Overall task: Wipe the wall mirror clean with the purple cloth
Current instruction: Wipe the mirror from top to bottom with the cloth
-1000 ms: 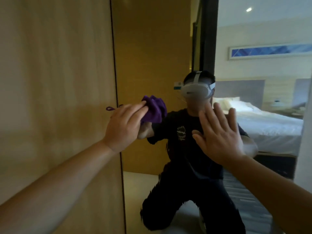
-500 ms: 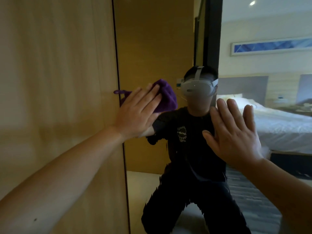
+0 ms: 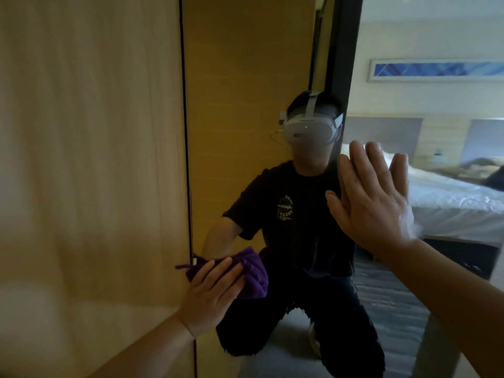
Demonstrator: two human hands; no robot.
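Spanning the left of the view: a pale wood wall panel (image 3: 90, 159), plain grain, ending at a dark vertical seam where the wall mirror (image 3: 245, 77) begins.

Left hand (image 3: 211, 293): low at the mirror's left edge, palm forward, fingers (image 3: 218, 271) spread flat over the purple cloth (image 3: 255, 279) and pressing it against the glass. Cloth bunched, showing above and right of the hand; a thin loop of it juts out leftward across the seam.

Mirror contents, centre: reflection of a kneeling person (image 3: 300, 241) in a dark T-shirt and dark trousers, white headset (image 3: 311, 129) strapped over the head, one arm reaching down to the reflected cloth.

Right hand (image 3: 373, 203): higher, right of centre, open with fingers straight and together, holding nothing, palm toward the glass; whether it touches the surface cannot be told.

Mirror contents, right: bed (image 3: 450, 205) with white sheets, headboard panels, a long blue framed picture (image 3: 436, 69) on the wall, patterned carpet (image 3: 395, 296) below.
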